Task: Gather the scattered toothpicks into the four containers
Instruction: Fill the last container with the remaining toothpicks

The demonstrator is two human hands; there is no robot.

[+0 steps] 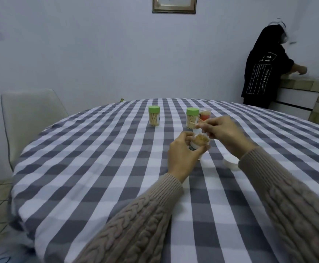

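My left hand (182,151) grips an open clear container (199,142) packed with toothpicks, tilted toward me above the checked tablecloth. Just above it, my right hand (222,130) pinches a few toothpicks (194,123) that stick out to the left. Two clear containers with green lids stand farther back, one on the left (154,116) and one (192,118) right behind my hands. A container with a red label (205,114) stands beside the second one, partly hidden by my right hand.
A white lid (230,163) lies on the round table (97,168) under my right forearm. A pale chair (29,118) stands at the left. A person in black (259,73) stands at a counter (306,84) at the back right.
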